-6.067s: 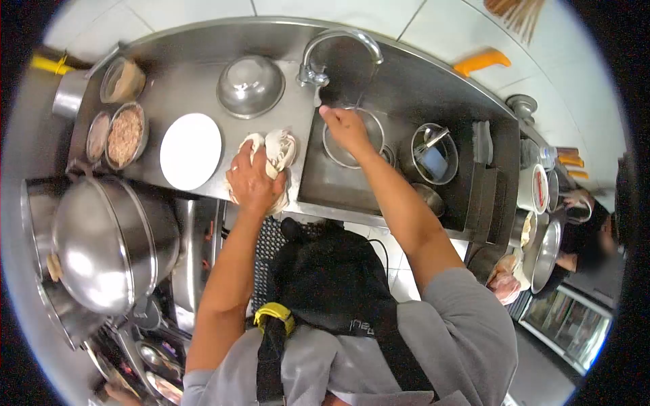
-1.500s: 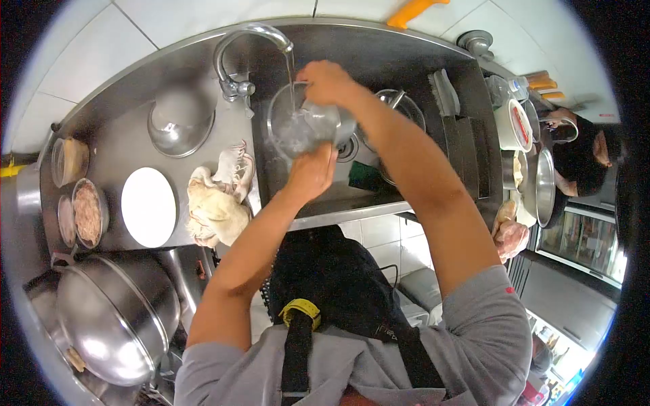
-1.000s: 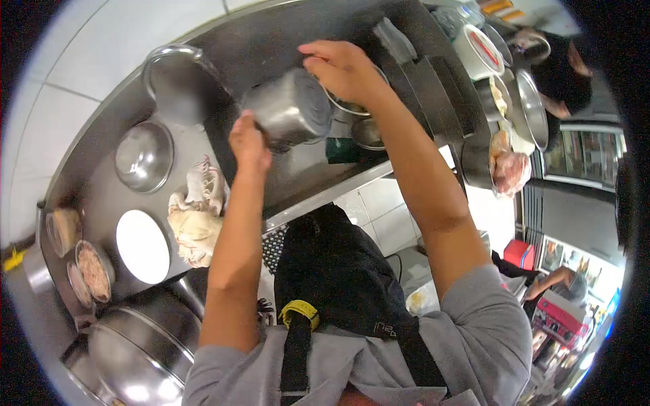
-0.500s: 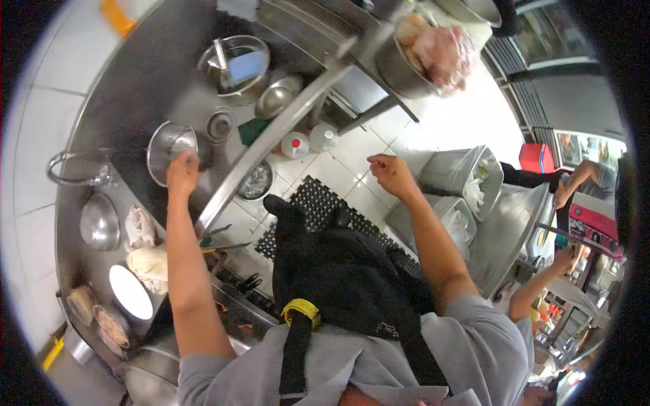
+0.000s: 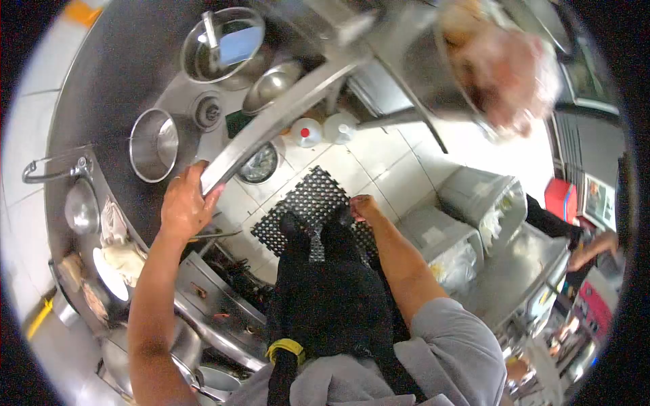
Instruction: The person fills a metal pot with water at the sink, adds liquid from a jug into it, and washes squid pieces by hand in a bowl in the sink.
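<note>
My left hand [image 5: 186,203] rests at the front edge of the steel sink [image 5: 237,150], its fingers over the rim. Just above it in the sink stands a metal pot [image 5: 154,145], upright and apart from the hand. My right hand [image 5: 365,208] hangs over the floor beside my apron, fingers curled in; anything inside them is too small to make out. Farther along the sink are a bowl with a blue sponge [image 5: 240,46] and a small metal bowl [image 5: 272,88]. A pale cloth [image 5: 124,260] lies beside a white plate [image 5: 107,274] on the counter.
Grey lined bins [image 5: 482,196] stand on the right. A black perforated mat [image 5: 315,210] lies on the floor near two plastic jugs [image 5: 306,132]. Bagged meat [image 5: 511,81] sits in a pot at upper right. Another person's arm [image 5: 594,249] shows at far right.
The pot held earlier now stands in the sink, let go by my left hand, which moved to the sink's edge. My right hand came down closer to my body. The view has turned toward the bins.
</note>
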A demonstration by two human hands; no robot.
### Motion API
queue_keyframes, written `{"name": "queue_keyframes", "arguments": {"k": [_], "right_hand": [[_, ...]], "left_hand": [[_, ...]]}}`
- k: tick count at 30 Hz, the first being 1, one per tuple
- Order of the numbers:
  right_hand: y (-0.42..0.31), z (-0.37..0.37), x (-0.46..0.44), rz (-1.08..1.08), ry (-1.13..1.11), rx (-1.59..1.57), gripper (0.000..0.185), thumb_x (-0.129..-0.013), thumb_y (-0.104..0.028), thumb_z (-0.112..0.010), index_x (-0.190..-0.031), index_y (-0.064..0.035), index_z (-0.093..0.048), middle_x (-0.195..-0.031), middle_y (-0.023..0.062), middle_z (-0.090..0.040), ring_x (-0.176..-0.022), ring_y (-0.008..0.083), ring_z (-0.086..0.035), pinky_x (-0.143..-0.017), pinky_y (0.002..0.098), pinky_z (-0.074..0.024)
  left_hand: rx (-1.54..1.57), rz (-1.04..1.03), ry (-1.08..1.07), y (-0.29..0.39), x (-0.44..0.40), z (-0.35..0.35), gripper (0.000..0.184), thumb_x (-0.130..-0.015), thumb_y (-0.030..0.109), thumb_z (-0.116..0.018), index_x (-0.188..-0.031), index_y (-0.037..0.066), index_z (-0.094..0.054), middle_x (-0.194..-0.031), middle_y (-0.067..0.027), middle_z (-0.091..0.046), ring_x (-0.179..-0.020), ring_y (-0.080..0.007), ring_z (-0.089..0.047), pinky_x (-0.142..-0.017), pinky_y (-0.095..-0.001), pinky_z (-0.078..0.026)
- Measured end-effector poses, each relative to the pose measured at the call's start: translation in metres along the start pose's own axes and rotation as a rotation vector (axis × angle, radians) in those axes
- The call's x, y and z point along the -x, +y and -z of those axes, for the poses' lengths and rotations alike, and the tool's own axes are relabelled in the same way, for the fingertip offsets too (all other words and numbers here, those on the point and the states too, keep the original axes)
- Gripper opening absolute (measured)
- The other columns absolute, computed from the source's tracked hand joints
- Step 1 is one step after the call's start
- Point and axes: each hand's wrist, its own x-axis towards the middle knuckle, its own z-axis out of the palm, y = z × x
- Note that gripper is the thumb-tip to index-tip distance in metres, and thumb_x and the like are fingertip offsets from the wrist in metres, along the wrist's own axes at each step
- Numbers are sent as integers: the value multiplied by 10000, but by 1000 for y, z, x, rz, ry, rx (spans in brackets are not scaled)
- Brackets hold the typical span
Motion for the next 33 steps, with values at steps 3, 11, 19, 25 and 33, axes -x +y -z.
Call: {"name": "queue_keyframes", "arguments": {"k": [3, 11, 19, 25, 33], "right_hand": [[-29, -34, -55, -21, -30, -111, 65, -884, -105, -584, -888, -66, -635, -616, 35, -531, -439, 141, -467, -342, 285, -349], [-72, -135, -231, -19, -158, -15, 141, -909, -190, -571, -871, -62, -615, -635, 36, -535, -564, 140, -506, -512, 324, -419], [-64, -156, -282, 110, -25, 56, 184, -918, -219, -577, -816, -65, -590, -634, 31, -541, -579, 131, -490, -542, 325, -415], [-74, -119, -178, 448, 15, 195, 228, -925, -240, -582, -776, -68, -571, -634, 26, -546, -589, 124, -478, -565, 325, -411], [-145, -106, 133, 812, 100, 850, 307, -899, -284, -643, -757, -22, -567, -649, 117, -568, -581, 222, -504, -564, 348, -420]], "left_hand": [[-38, 6, -26, -7, -1, -1, 544, -839, 340, -680, -1241, 24, -491, -1043, -241, -605, -931, -434, -580, -822, -497, -460], [58, -115, 24, -22, -8, 4, 561, -619, 210, -744, -1109, 12, -557, -962, -131, -626, -863, -297, -628, -776, -402, -501], [59, -96, -9, -32, -8, -3, 436, -648, 174, -638, -1048, 3, -623, -926, -148, -653, -855, -279, -654, -744, -382, -538], [66, -63, 14, -26, 0, 3, 656, -575, 266, -766, -1143, 41, -526, -933, -134, -618, -829, -304, -637, -701, -407, -521], [524, 270, 861, -55, 9, 15, 616, -825, 363, -691, -1231, -40, -464, -1170, -261, -547, -1071, -376, -562, -949, -430, -431]]}}
